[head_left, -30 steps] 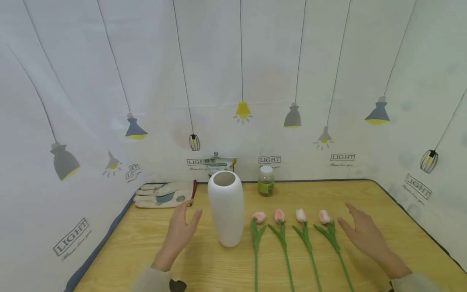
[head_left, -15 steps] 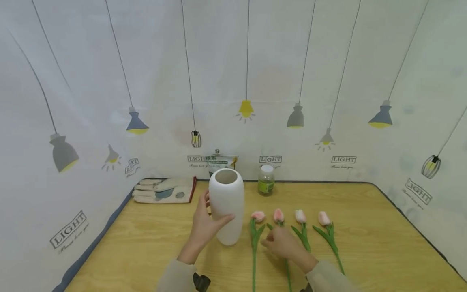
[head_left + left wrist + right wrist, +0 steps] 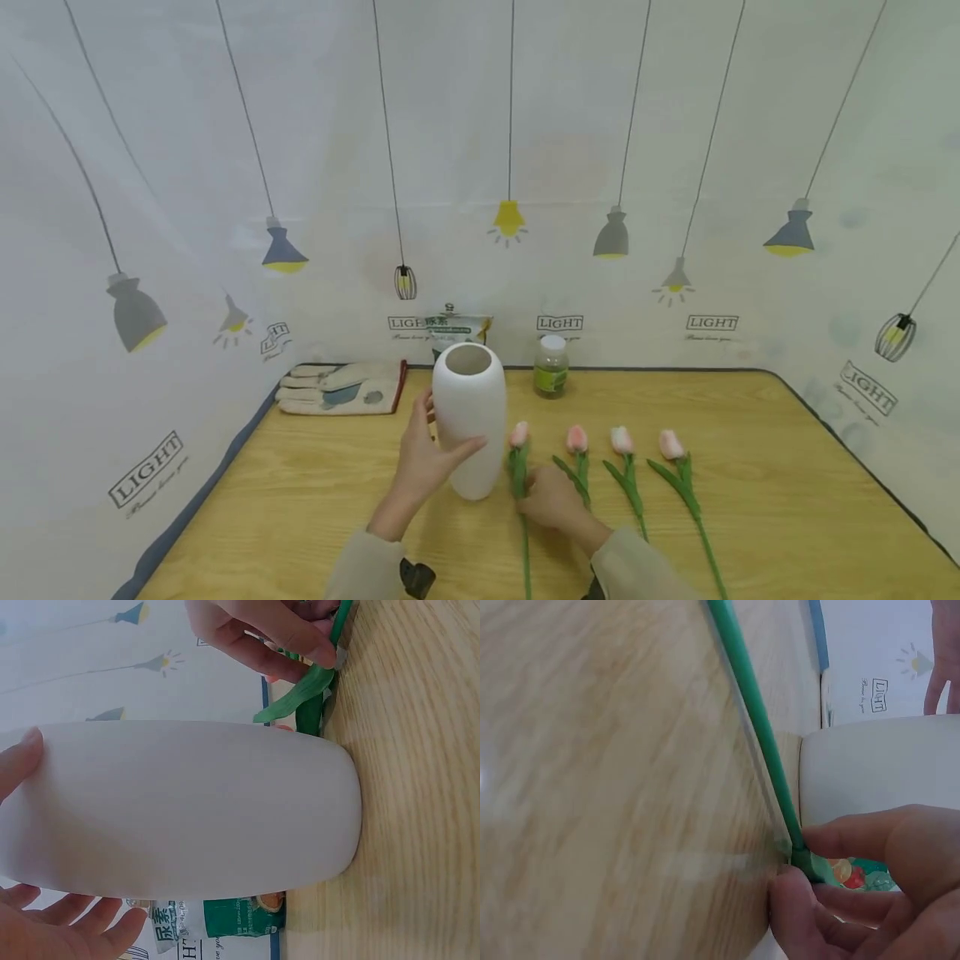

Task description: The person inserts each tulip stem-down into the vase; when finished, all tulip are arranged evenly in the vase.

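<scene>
A tall white vase (image 3: 480, 417) stands upright on the wooden table. My left hand (image 3: 422, 465) holds it from the left, thumb across the front and fingers round the far side. In the left wrist view the same vase (image 3: 187, 810) lies between thumb and fingers (image 3: 112, 930). Just right of the vase, my right hand (image 3: 557, 498) pinches the leftmost artificial tulip (image 3: 519, 473) below its leaves. Its green stem (image 3: 757, 720) runs close along the tabletop in the right wrist view. Three more pink tulips lie to the right, the nearest tulip (image 3: 577, 439) partly covered by my right hand.
A pair of work gloves (image 3: 341, 388) lies at the back left. A lidded jar (image 3: 551, 368) stands near the back edge, and a clipped packet (image 3: 468, 327) sits behind the vase. White cloth walls (image 3: 675, 125) printed with lamps enclose the table.
My left hand has moved right and taken hold of the vase. My right hand has swung left across the flowers and now pinches the leftmost tulip, whose head has turned upright and shifted left.
</scene>
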Demonstrator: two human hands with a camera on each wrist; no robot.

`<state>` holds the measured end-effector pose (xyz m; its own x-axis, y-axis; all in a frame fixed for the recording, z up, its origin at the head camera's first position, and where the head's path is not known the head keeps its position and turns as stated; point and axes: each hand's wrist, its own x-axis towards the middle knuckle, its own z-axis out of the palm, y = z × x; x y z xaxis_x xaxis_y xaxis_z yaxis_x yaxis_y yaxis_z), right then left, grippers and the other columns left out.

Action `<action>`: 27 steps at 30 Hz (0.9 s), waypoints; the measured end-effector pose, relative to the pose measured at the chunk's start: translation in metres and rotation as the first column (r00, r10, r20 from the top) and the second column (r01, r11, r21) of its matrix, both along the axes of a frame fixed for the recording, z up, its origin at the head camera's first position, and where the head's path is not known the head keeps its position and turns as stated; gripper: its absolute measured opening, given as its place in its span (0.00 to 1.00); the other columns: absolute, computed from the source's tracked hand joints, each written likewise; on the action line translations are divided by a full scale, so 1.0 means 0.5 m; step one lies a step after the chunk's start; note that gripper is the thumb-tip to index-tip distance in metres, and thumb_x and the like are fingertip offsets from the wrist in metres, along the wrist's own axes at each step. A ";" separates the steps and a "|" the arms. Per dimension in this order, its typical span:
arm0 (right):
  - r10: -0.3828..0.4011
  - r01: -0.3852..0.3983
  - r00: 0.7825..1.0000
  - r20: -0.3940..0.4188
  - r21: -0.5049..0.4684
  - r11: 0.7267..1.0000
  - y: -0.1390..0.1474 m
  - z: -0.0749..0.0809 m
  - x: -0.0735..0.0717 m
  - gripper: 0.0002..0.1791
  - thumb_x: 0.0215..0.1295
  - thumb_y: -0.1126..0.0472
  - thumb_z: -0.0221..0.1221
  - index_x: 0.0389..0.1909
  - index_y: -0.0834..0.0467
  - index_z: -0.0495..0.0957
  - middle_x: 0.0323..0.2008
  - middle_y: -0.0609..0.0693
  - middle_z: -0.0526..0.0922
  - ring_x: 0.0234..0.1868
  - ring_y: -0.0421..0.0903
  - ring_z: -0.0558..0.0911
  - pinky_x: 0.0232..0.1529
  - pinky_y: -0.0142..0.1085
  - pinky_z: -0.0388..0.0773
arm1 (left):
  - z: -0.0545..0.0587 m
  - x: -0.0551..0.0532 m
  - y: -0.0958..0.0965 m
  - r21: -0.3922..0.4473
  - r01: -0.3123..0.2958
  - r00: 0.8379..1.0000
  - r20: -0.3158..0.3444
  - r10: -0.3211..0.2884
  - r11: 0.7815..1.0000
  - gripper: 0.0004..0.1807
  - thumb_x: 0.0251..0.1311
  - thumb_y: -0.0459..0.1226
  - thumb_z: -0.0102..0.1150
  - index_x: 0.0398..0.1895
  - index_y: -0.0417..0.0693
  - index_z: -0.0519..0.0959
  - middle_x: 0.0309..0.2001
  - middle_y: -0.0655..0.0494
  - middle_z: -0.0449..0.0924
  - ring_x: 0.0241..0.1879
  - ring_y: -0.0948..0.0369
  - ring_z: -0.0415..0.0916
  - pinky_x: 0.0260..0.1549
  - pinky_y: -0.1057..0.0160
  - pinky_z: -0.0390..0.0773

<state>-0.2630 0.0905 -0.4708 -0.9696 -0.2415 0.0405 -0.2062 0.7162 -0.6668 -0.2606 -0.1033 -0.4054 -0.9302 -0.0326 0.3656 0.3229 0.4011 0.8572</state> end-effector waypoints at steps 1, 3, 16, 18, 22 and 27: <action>-0.012 0.012 1.000 0.009 -0.008 1.000 -0.002 -0.002 -0.001 0.05 0.40 0.67 0.60 0.15 0.62 0.73 0.09 0.44 0.69 0.09 0.35 0.65 0.08 0.24 0.61 | -0.001 -0.001 -0.001 0.000 0.000 1.000 0.000 0.000 1.000 0.54 0.34 0.51 0.71 0.65 0.54 0.51 0.60 0.48 0.62 0.56 0.49 0.64 0.50 0.43 0.69; -0.018 0.021 0.998 0.061 -0.053 0.998 -0.002 -0.007 -0.003 0.05 0.40 0.68 0.60 0.14 0.64 0.73 0.08 0.45 0.70 0.07 0.34 0.68 0.08 0.25 0.66 | -0.002 -0.002 -0.002 0.000 0.001 1.000 0.001 -0.001 1.000 0.54 0.34 0.51 0.71 0.66 0.55 0.50 0.60 0.48 0.62 0.56 0.48 0.64 0.50 0.43 0.68; 0.024 0.072 0.985 0.171 -0.534 0.842 0.059 0.112 -0.038 0.21 0.58 0.64 0.54 0.51 0.66 0.63 0.24 0.52 0.78 0.14 0.40 0.75 0.12 0.26 0.67 | -0.002 -0.001 -0.006 0.000 0.012 1.000 -0.012 -0.012 1.000 0.53 0.36 0.50 0.70 0.66 0.55 0.50 0.60 0.49 0.62 0.56 0.49 0.65 0.47 0.48 0.73; 0.005 0.061 0.993 0.119 -0.544 0.837 0.074 0.164 -0.046 0.22 0.59 0.61 0.54 0.53 0.64 0.62 0.27 0.52 0.78 0.16 0.40 0.76 0.11 0.27 0.67 | -0.003 -0.002 -0.007 0.012 0.007 1.000 -0.004 -0.007 1.000 0.53 0.35 0.50 0.71 0.66 0.56 0.50 0.60 0.50 0.62 0.56 0.50 0.65 0.48 0.49 0.73; -0.054 0.025 0.998 -0.037 -0.549 0.836 0.106 0.271 -0.060 0.23 0.59 0.57 0.56 0.53 0.61 0.64 0.28 0.45 0.79 0.16 0.41 0.77 0.10 0.30 0.68 | -0.007 -0.003 -0.007 0.023 0.016 1.000 0.018 -0.017 1.000 0.54 0.35 0.51 0.70 0.66 0.57 0.49 0.61 0.51 0.61 0.57 0.50 0.63 0.48 0.49 0.72; -0.071 -0.095 0.967 -0.245 -0.606 0.790 0.125 0.399 -0.058 0.19 0.58 0.57 0.57 0.49 0.56 0.66 0.29 0.43 0.78 0.15 0.40 0.76 0.10 0.30 0.68 | -0.010 -0.001 -0.004 0.029 0.018 0.999 0.026 -0.018 0.999 0.54 0.35 0.52 0.70 0.66 0.57 0.49 0.62 0.51 0.60 0.57 0.50 0.63 0.48 0.50 0.73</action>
<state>-0.2921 0.1527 -0.2714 -0.9050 -0.0969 0.4142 -0.4251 0.1744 -0.8882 -0.2609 -0.1055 -0.4103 -0.9401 -0.0257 0.3400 0.3069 0.3709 0.8765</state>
